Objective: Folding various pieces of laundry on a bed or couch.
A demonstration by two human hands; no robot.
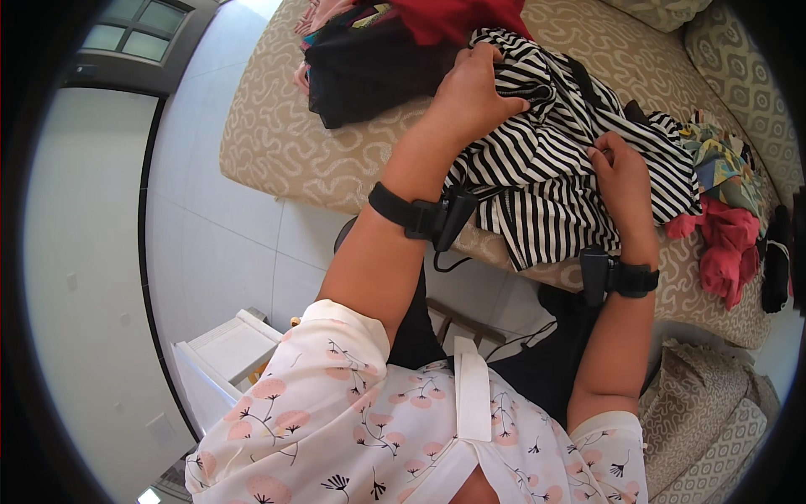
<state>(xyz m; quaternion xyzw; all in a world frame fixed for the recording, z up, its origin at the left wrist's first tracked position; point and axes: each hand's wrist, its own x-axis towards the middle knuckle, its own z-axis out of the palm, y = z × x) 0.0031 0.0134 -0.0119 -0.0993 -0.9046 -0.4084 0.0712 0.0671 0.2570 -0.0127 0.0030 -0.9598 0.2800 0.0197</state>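
A black-and-white striped garment (546, 197) lies spread in loose folds on the patterned seat in front of me. My left hand (472, 94) rests at its far left part, thumb stretched away from the fingers, with bunched stripes and a dark opening beside the thumb. Some of those fingertips are hard to see against the cloth. On the right side of the garment, my right hand (623, 181) has its thumb and bent fingers closed on a bit of the striped cloth. Both wrists wear black straps with small dark boxes.
Black sheer cloth (369, 76) and red cloth (462, 17) are heaped at the far left of the sofa seat (277, 126). To the right lie a multicoloured printed cloth (722, 164), a pinkish-red cloth (729, 244) and a black rolled item (777, 260). A white stool-like piece (231, 344) stands at lower left.
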